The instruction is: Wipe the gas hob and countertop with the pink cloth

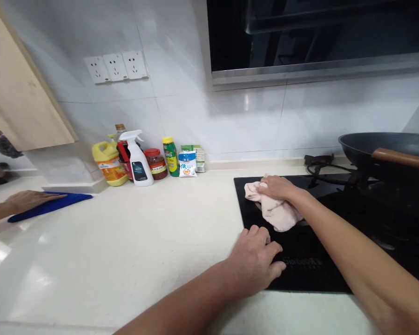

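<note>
Pressing a pale cloth [281,216] onto the black hob [321,274], right of centre in the frame, we have it bunched under our right hand [278,187], fingers closed over its upper part. Our left hand [254,260], lower centre, hangs half-curled over the hob's left edge, gripping nothing; contact unclear. Progress, as we judge it: partway, cloth on the hob's left portion only; which patches are done we cannot tell. Wok [361,159] occupies the right side, which seems left to do. Far left, another person's hand [28,201] lies flat on a blue cloth [71,200]
</note>
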{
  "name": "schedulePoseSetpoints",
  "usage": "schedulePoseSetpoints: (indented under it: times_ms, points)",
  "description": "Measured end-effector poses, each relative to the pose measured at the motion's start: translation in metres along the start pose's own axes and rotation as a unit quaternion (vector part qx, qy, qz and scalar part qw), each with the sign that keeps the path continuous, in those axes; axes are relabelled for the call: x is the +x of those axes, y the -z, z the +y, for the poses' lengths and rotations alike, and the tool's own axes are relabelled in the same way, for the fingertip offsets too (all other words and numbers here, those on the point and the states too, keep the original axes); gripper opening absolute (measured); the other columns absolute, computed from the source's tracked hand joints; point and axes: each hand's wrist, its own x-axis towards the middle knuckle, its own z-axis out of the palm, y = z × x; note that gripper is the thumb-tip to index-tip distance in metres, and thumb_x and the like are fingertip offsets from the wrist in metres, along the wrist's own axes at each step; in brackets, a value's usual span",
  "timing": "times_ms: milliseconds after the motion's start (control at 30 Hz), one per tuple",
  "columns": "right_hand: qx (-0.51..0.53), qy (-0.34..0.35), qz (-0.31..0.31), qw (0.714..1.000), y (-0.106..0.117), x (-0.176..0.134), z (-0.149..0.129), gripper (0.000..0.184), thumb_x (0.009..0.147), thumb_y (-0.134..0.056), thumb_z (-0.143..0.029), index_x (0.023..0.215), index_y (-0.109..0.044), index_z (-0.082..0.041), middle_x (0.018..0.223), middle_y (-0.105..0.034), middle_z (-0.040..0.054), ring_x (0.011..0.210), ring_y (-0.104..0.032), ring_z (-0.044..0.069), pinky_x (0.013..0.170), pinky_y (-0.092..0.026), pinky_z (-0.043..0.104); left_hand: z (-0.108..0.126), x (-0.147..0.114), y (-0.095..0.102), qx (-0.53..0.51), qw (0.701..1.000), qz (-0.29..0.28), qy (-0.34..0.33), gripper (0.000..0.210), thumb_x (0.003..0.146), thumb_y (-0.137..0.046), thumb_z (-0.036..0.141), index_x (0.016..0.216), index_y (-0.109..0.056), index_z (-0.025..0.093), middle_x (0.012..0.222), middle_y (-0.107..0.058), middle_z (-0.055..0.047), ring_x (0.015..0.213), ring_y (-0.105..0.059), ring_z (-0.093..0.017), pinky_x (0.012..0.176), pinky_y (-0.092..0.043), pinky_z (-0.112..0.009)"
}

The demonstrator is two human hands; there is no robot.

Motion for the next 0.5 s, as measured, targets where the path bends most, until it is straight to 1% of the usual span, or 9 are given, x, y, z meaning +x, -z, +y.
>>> schedulePoseSetpoints:
  times_ms: [133,200,300,400,500]
  points:
    - [0.009,-0.068,-0.002,0.998,0.003,0.003,0.019,0.059,0.093,-0.034,-0.061,0.12,-0.065,-0.019,0.129,-0.064,0.0157,0.114,-0.06,0.034,0.089,-0.044,0.042,0.0,0.0,0.0,-0.001,1.0,0.002,-0.003,0.025,0.093,-0.064,0.036,0.109,-0.07,0.018,0.102,-0.059,-0.008,0.091,-0.05,-0.022,0.079,-0.045,-0.034]
    - [0.01,-0.099,-0.006,0.995,0.004,0.004,0.028,0.06,0.092,-0.035,-0.061,0.123,-0.064,-0.019,0.128,-0.065,0.0166,0.114,-0.06,0.035,0.088,-0.045,0.043,0.0,0.0,0.0,0.0,1.0,0.0,-0.001,0.025,0.093,-0.063,0.036,0.109,-0.07,0.018,0.102,-0.058,-0.008,0.091,-0.05,-0.022,0.079,-0.045,-0.034]
    - [0.009,-0.139,-0.005,0.99,0.006,0.004,0.038,0.063,0.092,-0.035,-0.062,0.13,-0.061,-0.019,0.134,-0.062,0.0183,0.118,-0.058,0.038,0.089,-0.045,0.046,0.0,0.0,0.001,0.004,1.0,0.0,-0.002,0.025,0.093,-0.063,0.036,0.108,-0.07,0.018,0.101,-0.058,-0.008,0.09,-0.05,-0.022,0.079,-0.045,-0.035]
    - [0.004,-0.164,0.0,0.986,0.006,0.001,0.043,0.066,0.093,-0.031,-0.062,0.131,-0.06,-0.018,0.135,-0.06,0.0202,0.119,-0.058,0.039,0.09,-0.045,0.049,0.001,0.0,0.001,0.01,1.0,0.003,-0.005,0.024,0.093,-0.063,0.037,0.107,-0.07,0.018,0.101,-0.058,-0.008,0.09,-0.05,-0.021,0.079,-0.044,-0.035]
    - [-0.002,-0.157,0.003,0.988,0.004,-0.001,0.042,0.064,0.094,-0.029,-0.06,0.127,-0.062,-0.016,0.129,-0.063,0.0209,0.116,-0.059,0.039,0.089,-0.044,0.049,0.001,0.0,0.001,0.009,1.0,0.004,-0.003,0.024,0.093,-0.063,0.036,0.107,-0.07,0.018,0.101,-0.058,-0.007,0.09,-0.05,-0.021,0.079,-0.044,-0.034]
